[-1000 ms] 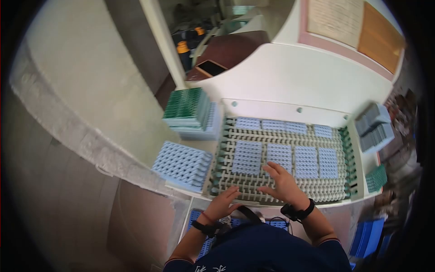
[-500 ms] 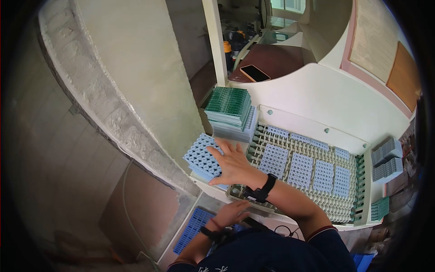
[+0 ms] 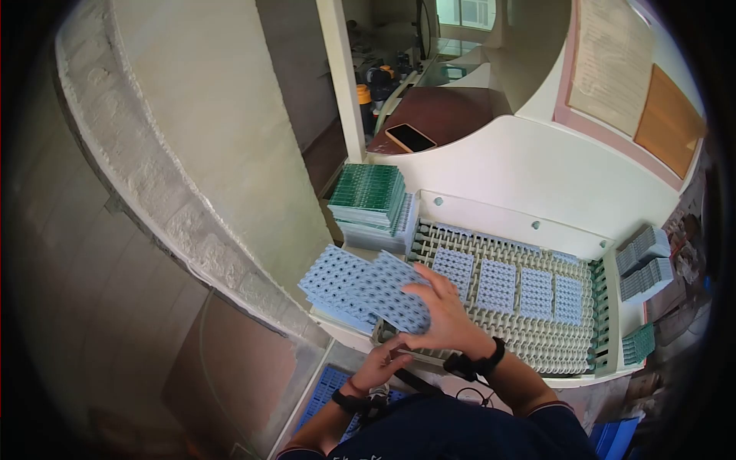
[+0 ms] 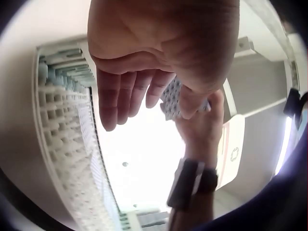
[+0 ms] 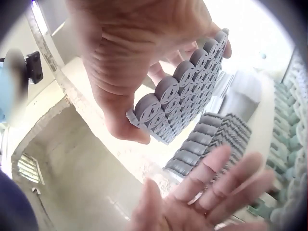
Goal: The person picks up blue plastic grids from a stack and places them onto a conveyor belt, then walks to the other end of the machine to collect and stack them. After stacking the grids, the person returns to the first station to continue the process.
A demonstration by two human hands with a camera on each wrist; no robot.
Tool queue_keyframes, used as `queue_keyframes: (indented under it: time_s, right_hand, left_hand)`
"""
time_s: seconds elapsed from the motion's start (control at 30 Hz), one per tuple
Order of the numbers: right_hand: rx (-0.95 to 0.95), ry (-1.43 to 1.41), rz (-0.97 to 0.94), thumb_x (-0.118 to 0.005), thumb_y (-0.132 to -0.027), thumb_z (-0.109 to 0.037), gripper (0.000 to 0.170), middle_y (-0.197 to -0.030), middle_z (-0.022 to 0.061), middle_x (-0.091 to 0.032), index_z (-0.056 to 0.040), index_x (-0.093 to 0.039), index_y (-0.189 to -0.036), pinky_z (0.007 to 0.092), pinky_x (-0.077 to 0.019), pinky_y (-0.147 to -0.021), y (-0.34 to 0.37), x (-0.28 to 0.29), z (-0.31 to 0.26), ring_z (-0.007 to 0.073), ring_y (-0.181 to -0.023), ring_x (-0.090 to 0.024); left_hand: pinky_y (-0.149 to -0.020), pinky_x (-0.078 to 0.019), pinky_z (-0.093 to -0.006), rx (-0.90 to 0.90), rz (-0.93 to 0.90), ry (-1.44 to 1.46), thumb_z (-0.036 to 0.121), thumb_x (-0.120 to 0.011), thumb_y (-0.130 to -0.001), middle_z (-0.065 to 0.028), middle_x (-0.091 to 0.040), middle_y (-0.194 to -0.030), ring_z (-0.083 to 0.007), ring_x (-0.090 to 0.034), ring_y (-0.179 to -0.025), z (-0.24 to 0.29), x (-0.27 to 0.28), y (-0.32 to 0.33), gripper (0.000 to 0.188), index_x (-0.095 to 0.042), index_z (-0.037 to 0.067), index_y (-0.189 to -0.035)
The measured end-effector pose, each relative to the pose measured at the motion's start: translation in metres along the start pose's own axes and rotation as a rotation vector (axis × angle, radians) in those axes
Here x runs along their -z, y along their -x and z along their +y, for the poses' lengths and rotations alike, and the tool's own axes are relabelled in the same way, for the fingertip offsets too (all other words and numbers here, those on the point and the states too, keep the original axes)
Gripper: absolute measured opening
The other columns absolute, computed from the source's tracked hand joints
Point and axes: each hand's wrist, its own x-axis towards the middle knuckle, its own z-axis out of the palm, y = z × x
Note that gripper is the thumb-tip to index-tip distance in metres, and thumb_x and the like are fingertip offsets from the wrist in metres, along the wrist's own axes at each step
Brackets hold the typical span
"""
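Observation:
My right hand [image 3: 451,320] grips a small stack of light-blue circuit board panels [image 3: 389,291], made of rows of round pieces. In the right wrist view, thumb and fingers span the scalloped stack [image 5: 180,91] from opposite edges. It is tilted and overlaps the larger stack of like panels [image 3: 331,274] left on the ledge. Below it, at the front edge of the roller conveyor [image 3: 529,354], my left hand [image 3: 377,365] holds nothing. Its fingers [image 4: 109,98] are extended in the left wrist view. Several light-blue panels [image 3: 497,285] lie in a row on the rollers.
Green panels [image 3: 368,188] are piled on light-blue ones behind the ledge. More stacks [image 3: 644,264] and a green bundle [image 3: 639,345] stand on the right side. A blue crate [image 3: 326,395] sits below; a phone [image 3: 411,139] lies on the dark red surface behind.
My right hand went from above the rollers to the stack on the left ledge, then lifted part of it and moved back right. The left hand stayed low at the front edge.

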Motion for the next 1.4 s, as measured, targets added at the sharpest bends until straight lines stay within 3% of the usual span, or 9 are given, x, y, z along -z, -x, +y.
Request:
queue_keyframes:
  time_s: [0.17, 0.3, 0.37, 0.57, 0.63, 0.7, 0.8, 1.2, 1.4]
  right_hand:
    - [-0.215, 0.038, 0.161, -0.078, -0.053, -0.034, 0.069, -0.133, 0.0211, -0.035, -0.0107, -0.05, -0.112, 0.0483, -0.0301, -0.094, 0.065, 0.004, 0.017, 0.0385, -0.115, -0.039]
    - [-0.384, 0.091, 0.225, -0.083, -0.049, -0.034, 0.07, -0.129, 0.0231, -0.04, -0.0093, -0.052, -0.107, 0.0461, -0.0312, -0.097, 0.098, -0.017, 0.02, 0.0387, -0.117, -0.04]
    - [-0.413, 0.117, 0.237, -0.084, -0.051, -0.035, 0.072, -0.127, 0.0231, -0.04, -0.0082, -0.051, -0.108, 0.046, -0.0331, -0.096, 0.111, -0.021, 0.024, 0.0382, -0.116, -0.041]
    - [-0.732, -0.476, 0.336, -0.081, -0.065, -0.023, 0.068, -0.132, 0.0188, -0.033, -0.0049, -0.042, -0.118, 0.0331, -0.0488, -0.078, 0.145, -0.023, 0.049, 0.0265, -0.117, -0.043]
    - [-0.779, -0.482, 0.445, -0.075, -0.074, -0.013, 0.048, -0.118, 0.0159, -0.048, -0.002, -0.049, -0.112, 0.0235, -0.0491, -0.066, 0.16, -0.028, 0.062, 0.017, -0.098, -0.055]
    - [-0.994, -0.77, 0.2, -0.071, -0.078, -0.014, 0.026, -0.087, 0.0076, -0.062, -0.0001, -0.058, -0.095, 0.0214, -0.0475, -0.06, 0.172, -0.026, 0.074, 0.0107, -0.071, -0.059]
    - [-1.021, -0.824, 0.1, -0.069, -0.081, -0.018, 0.019, -0.062, 0.0008, -0.059, -0.0001, -0.062, -0.08, 0.0208, -0.0455, -0.055, 0.177, -0.026, 0.067, 0.007, -0.057, -0.055]
    - [-0.913, -0.847, -0.041, -0.064, -0.084, -0.018, 0.02, -0.064, 0.0023, -0.06, 0.0016, -0.064, -0.084, 0.0213, -0.0465, -0.053, 0.175, -0.037, 0.073, 0.0071, -0.056, -0.055]
    - [-0.968, -0.909, 0.34, -0.062, -0.085, -0.015, 0.018, -0.064, 0.004, -0.059, 0.0032, -0.063, -0.087, 0.0202, -0.0475, -0.049, 0.201, -0.005, 0.101, 0.0089, -0.054, -0.057]
  left_hand:
    - [-0.101, -0.0326, -0.0408, -0.113, -0.097, 0.416, 0.017, -0.034, -0.096, -0.0124, -0.034, -0.137, -0.0217, -0.032, -0.129, 0.01, -0.03, -0.032, 0.049, -0.018, 0.001, -0.14]
    - [-0.098, -0.0363, -0.0362, 0.047, -0.05, 0.307, 0.015, -0.035, -0.096, -0.0082, -0.041, -0.13, -0.0196, -0.042, -0.119, -0.041, -0.041, -0.055, 0.042, -0.028, 0.002, -0.136]
    - [-0.088, -0.0434, -0.031, 0.216, 0.082, 0.698, 0.012, -0.039, -0.096, -0.0076, -0.051, -0.117, -0.0163, -0.052, -0.104, -0.024, -0.051, -0.06, 0.03, -0.043, 0.001, -0.123]
    - [-0.09, -0.0456, -0.0321, 0.246, 0.072, 0.616, 0.006, -0.045, -0.091, -0.0134, -0.055, -0.114, -0.0202, -0.056, -0.104, -0.036, -0.033, -0.059, 0.03, -0.045, -0.004, -0.119]
    - [-0.088, -0.0479, -0.0327, 0.332, 0.131, 0.706, 0.004, -0.048, -0.089, -0.0133, -0.055, -0.114, -0.0208, -0.057, -0.102, -0.025, -0.033, -0.056, 0.03, -0.046, -0.004, -0.118]
    - [-0.087, -0.0484, -0.0332, 0.343, 0.131, 0.664, 0.005, -0.049, -0.089, -0.0131, -0.056, -0.112, -0.0208, -0.058, -0.101, -0.027, -0.028, -0.051, 0.031, -0.046, -0.004, -0.118]
    - [-0.086, -0.0493, -0.0337, 0.36, 0.142, 0.602, 0.005, -0.05, -0.088, -0.0125, -0.058, -0.11, -0.0208, -0.059, -0.099, -0.03, -0.026, -0.043, 0.031, -0.047, -0.003, -0.118]
    - [-0.085, -0.0492, -0.0345, 0.344, 0.227, 0.541, 0.005, -0.051, -0.088, -0.0113, -0.058, -0.112, -0.0212, -0.059, -0.098, -0.041, -0.017, -0.021, 0.031, -0.048, 0.0, -0.119]
    - [-0.085, -0.0486, -0.0343, 0.355, 0.285, 0.459, 0.004, -0.051, -0.088, -0.0124, -0.058, -0.112, -0.0219, -0.059, -0.099, -0.039, -0.01, -0.012, 0.031, -0.048, -0.001, -0.119]
